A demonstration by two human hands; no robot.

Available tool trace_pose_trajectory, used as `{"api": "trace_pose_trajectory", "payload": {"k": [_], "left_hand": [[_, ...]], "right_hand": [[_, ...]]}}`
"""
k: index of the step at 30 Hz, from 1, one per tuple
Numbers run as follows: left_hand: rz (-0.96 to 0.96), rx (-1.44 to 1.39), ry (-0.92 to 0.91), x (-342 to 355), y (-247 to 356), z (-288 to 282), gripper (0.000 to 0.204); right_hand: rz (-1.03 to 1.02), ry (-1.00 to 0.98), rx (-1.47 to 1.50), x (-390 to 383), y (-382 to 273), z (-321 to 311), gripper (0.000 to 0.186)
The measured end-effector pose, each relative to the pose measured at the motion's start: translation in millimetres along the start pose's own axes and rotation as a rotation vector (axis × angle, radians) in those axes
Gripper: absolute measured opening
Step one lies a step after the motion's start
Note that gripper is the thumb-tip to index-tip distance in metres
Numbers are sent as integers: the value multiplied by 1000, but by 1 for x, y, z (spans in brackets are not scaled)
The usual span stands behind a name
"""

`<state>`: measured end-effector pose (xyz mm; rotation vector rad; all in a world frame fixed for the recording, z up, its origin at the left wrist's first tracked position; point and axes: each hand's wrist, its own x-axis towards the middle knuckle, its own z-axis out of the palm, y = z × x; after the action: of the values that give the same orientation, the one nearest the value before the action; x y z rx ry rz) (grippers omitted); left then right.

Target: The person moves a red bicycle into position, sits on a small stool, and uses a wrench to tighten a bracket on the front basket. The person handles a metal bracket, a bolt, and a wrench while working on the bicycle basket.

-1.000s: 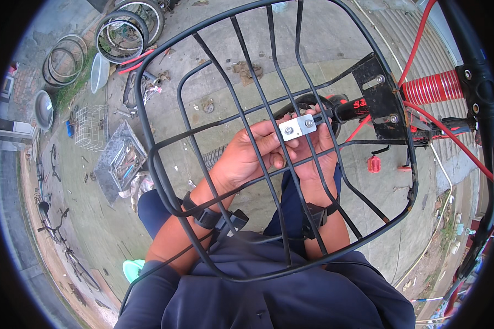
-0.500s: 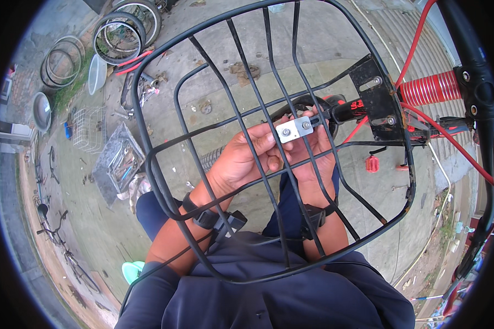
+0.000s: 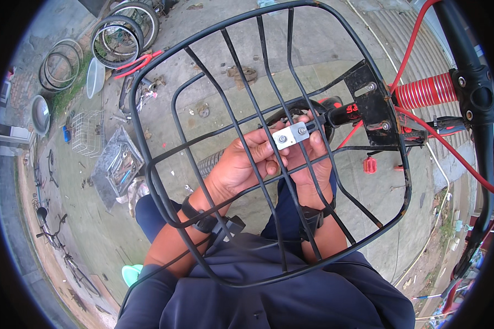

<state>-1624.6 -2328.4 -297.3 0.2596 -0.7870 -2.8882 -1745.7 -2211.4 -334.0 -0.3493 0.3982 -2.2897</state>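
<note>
A black wire bicycle basket (image 3: 408, 178) fills the middle of the view, its bars between me and my hands. A small silver plate (image 3: 290, 136) with two bolts lies across one bar on the near side. My left hand (image 3: 225, 172) reaches up behind the bars, thumb and fingers pinching the plate's left end. Behind the plate's right end, my right hand (image 3: 312, 178) has its fingers curled around it; some fingertips are hidden. A black slotted bracket (image 3: 374, 104) joins the basket to the bicycle's front, beside a red spring-like coil (image 3: 427, 92).
Red cables (image 3: 442, 137) and black handlebars (image 3: 482, 148) stand at the right. Over the floor at left are a tool tray (image 3: 108, 174), a white wire basket (image 3: 85, 136), a metal basin (image 3: 40, 115) and several wheels and tyres (image 3: 117, 48). Another bicycle (image 3: 66, 253) is at lower left.
The basket, bracket and handlebars have shifted slightly in view. The plate and both hands sit a little lower and further left; the grip looks the same.
</note>
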Motion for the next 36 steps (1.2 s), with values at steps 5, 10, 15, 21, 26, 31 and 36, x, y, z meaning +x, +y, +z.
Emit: {"api": "trace_pose_trajectory", "payload": {"k": [5, 10, 15, 21, 26, 31, 36], "left_hand": [[5, 1, -1, 1, -1, -2, 29], [-3, 1, 10, 0, -1, 0, 28], [-30, -8, 33, 1, -1, 1, 26], [-20, -8, 59, 17, -13, 5, 26], [-26, -51, 62, 28, -17, 8, 28], [-65, -90, 63, 29, -15, 14, 25], [-36, -99, 120, 29, -14, 20, 20]], "right_hand": [[3, -29, -22, 6, -1, 7, 42], [37, 11, -66, 8, -5, 16, 35], [60, 57, -143, 11, -7, 21, 37], [67, 123, -236, 10, -9, 18, 36], [82, 120, -259, 12, -9, 13, 36], [93, 104, -260, 11, -12, 16, 35], [66, 79, -298, 12, -13, 18, 34]]}}
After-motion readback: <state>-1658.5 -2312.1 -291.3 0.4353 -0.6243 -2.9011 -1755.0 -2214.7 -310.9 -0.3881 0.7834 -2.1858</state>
